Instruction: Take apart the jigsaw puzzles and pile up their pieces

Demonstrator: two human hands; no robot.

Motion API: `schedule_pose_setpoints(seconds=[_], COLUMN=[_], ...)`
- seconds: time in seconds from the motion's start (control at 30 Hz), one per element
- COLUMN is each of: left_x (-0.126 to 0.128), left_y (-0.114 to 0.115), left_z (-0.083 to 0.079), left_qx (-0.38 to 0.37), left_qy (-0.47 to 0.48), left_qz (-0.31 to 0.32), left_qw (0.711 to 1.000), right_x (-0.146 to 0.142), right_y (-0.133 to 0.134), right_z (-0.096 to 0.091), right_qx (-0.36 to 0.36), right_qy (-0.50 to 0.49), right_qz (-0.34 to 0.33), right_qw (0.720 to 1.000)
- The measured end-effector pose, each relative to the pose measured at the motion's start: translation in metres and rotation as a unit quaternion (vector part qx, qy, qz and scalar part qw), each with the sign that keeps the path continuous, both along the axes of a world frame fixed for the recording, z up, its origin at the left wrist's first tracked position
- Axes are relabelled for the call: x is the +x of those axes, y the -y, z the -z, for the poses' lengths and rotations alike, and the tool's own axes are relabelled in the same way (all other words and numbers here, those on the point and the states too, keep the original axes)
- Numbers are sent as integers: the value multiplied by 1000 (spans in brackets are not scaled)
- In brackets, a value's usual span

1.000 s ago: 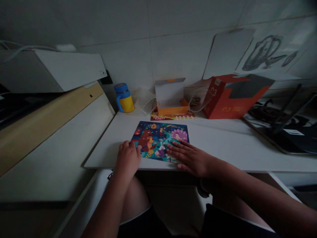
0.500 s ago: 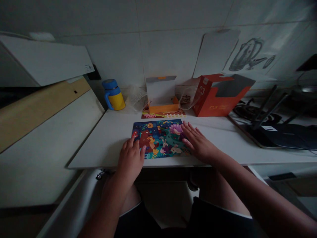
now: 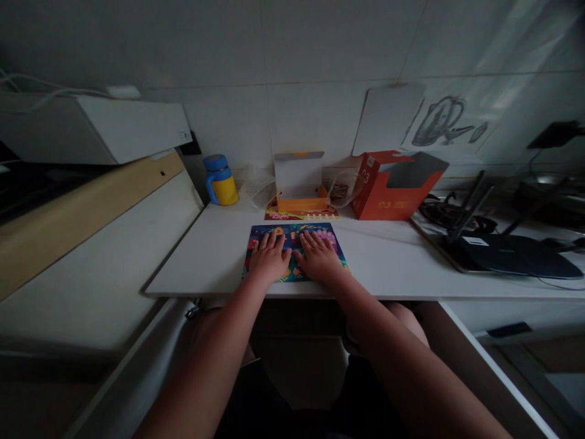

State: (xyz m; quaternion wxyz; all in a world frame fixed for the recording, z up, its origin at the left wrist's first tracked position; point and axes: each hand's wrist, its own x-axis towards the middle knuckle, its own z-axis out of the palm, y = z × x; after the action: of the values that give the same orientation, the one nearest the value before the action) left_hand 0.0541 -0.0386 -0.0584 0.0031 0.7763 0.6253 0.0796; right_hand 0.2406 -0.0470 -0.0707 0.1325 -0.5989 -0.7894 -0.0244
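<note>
A colourful picture board [image 3: 292,228], printed with animals and plants and looking like a jigsaw puzzle, lies flat near the front edge of the white desk [image 3: 201,262]. My left hand [image 3: 270,256] rests palm down on its left half, fingers spread. On the right half lies my right hand [image 3: 319,256], also flat with the fingers apart. The two thumbs point towards each other near the middle, a small gap between them. Both hands hide much of the picture. Just behind the board is a second printed sheet [image 3: 281,216], partly under an open orange-and-white box [image 3: 299,198].
A blue-and-yellow flask [image 3: 223,183] stands at the back left, beside clear crumpled plastic [image 3: 256,188]. An orange-red carton [image 3: 388,198] is at the back right. Farther right lies a black device with antennas [image 3: 516,253]. A white box [image 3: 137,128] juts in at the left.
Both hands have moved inward from the board's side edges and now lie flat on top of it. The camera view has shifted slightly.
</note>
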Motion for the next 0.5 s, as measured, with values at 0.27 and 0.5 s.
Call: schedule_pose_setpoints(seconds=[0.27,0.5], left_x=[-10,-36], left_y=[-6,-14], left_z=[-1,-4], left_qx=[-18,-21], left_qy=[28,46], left_qz=[-79,-100], left_qw=[996,994], right_x=[4,9], right_y=[3,0], right_z=[-6,-6], right_qx=[-47,-66], right_qy=[-22,-30], right_qz=[66,105], right_qw=[997,992])
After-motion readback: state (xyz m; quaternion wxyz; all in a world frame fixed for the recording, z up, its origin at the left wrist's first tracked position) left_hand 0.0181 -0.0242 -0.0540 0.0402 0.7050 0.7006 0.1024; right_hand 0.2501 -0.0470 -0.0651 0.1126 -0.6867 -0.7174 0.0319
